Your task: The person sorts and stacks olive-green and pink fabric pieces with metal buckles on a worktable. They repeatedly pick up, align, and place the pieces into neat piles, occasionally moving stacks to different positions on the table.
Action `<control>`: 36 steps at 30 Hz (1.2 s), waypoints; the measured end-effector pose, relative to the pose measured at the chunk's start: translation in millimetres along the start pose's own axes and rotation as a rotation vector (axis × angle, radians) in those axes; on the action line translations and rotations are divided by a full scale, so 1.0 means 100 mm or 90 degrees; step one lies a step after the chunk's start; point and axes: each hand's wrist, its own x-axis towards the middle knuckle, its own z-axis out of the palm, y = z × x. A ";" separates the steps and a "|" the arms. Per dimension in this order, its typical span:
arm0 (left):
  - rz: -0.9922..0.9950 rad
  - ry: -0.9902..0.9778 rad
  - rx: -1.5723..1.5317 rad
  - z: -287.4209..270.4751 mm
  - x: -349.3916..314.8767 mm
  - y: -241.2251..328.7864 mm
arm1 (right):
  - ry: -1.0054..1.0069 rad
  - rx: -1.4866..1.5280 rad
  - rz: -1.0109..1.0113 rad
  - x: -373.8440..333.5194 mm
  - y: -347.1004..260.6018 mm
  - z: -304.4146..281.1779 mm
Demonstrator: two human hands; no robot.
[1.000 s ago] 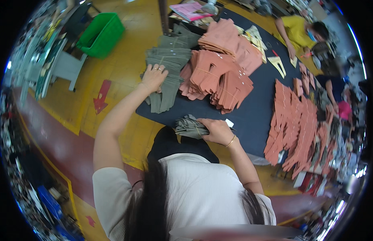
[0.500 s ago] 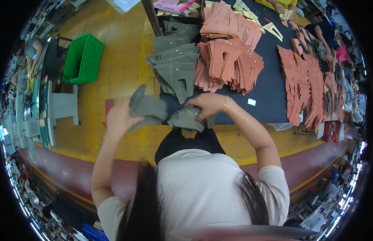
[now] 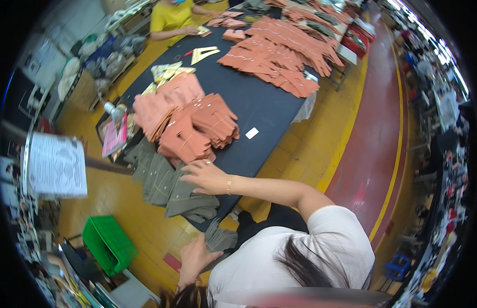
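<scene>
Low in the view, my left hand is closed on a fanned stack of grey-green cut pieces, between the table edge and my body. My right hand reaches over the table's near left corner with its fingers stretched out. Beneath and beside it lie grey-green bundles, overlapping and banded; whether the fingertips touch them I cannot tell. Just beyond the fingers are thick bundles of salmon-coloured cut pieces, some tied with bands.
The dark table carries a small white card, yellow templates and spread salmon pieces. Across it works a person in yellow. A green crate is at lower left; a hanging printed sheet is at left.
The view has swung to the right. My right hand has left the small banded grey-green bundle near my body and moved onto the table piles. My left hand keeps its stack.
</scene>
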 end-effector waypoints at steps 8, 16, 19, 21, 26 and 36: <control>0.194 -0.022 0.026 -0.18 1.70 2.03 | 0.337 0.020 0.319 -2.44 0.23 -1.90; 0.288 -0.133 -0.090 0.34 2.79 4.88 | 0.420 -0.004 0.510 -4.40 0.66 -3.05; 0.365 -0.126 -0.070 0.56 3.01 5.67 | 0.481 0.009 0.597 -4.83 0.91 -3.44; 0.373 -0.165 -0.078 0.68 3.23 6.09 | 0.494 -0.033 0.638 -5.07 1.12 -3.66; 0.423 -0.228 -0.061 0.92 4.04 6.93 | 0.506 -0.106 0.680 -5.50 1.92 -4.00; 0.512 -0.229 0.053 0.35 5.92 9.04 | 0.846 0.407 0.715 -6.06 4.14 -5.60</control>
